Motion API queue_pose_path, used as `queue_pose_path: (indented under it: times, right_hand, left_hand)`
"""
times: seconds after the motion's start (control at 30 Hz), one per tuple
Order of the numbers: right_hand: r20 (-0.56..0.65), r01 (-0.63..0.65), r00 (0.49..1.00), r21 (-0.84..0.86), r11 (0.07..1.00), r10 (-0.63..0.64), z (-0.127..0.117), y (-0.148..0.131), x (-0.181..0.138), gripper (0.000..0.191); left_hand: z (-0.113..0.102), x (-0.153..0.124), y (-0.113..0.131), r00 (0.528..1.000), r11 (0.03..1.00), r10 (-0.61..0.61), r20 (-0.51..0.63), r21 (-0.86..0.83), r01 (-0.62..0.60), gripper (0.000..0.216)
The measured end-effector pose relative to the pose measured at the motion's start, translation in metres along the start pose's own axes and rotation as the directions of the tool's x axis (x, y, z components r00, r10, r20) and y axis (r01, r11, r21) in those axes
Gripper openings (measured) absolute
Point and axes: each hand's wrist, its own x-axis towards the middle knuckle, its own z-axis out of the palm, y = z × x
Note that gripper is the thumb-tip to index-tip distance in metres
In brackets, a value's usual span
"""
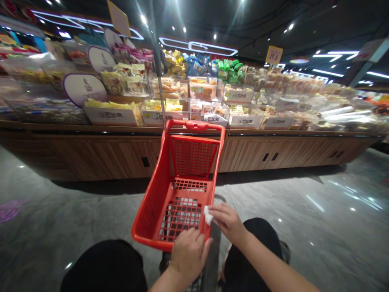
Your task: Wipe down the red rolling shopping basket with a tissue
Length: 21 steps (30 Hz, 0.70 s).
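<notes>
A red plastic shopping cart (148, 211) stands in front of me, its handle end toward the display. My left hand (189, 250) rests on the near right corner of the basket rim, fingers curled over it. White tissue (208, 215) is pinched in my right hand (227, 221), which holds it against the right rim of the basket. Inside the basket the grid floor shows, with a small shiny bit on it near the far left.
A wooden display counter (100, 156) with packaged snacks in clear bins runs across behind the cart. A thin upright pole (161, 89) rises near the handle. My knees (105, 265) flank the cart. Grey shiny floor (304, 215) lies to the right.
</notes>
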Motion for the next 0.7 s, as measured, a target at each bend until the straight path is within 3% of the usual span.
queue_pose_path:
  times: [0.13, 0.33, 0.57, 0.7]
  right_hand:
    - [-0.08, -0.019, 0.997, -0.061, 0.998, 0.014, -0.001, 0.008, 0.008, 0.029]
    - [0.064, 0.133, 0.989, 0.019, 0.991, -0.134, 0.009, -0.013, -0.014, 0.034]
    - [-0.028, 0.052, 0.998, -0.051, 0.997, -0.053, 0.014, -0.013, -0.003, 0.041]
    - [0.083, 0.086, 0.993, 0.029, 0.996, -0.088, 0.016, -0.035, -0.013, 0.04]
  left_hand:
    - [-0.005, -0.003, -0.003, 1.0, 1.0, 0.011, -0.005, -0.011, -0.012, 0.026]
    - [-0.011, -0.01, -0.009, 0.999, 0.999, 0.034, -0.014, -0.034, -0.035, 0.024]
    - [-0.018, -0.014, -0.011, 0.999, 0.998, 0.035, -0.01, -0.054, -0.035, 0.025]
    - [-0.025, -0.018, -0.011, 0.999, 0.996, 0.047, -0.017, -0.072, -0.048, 0.023]
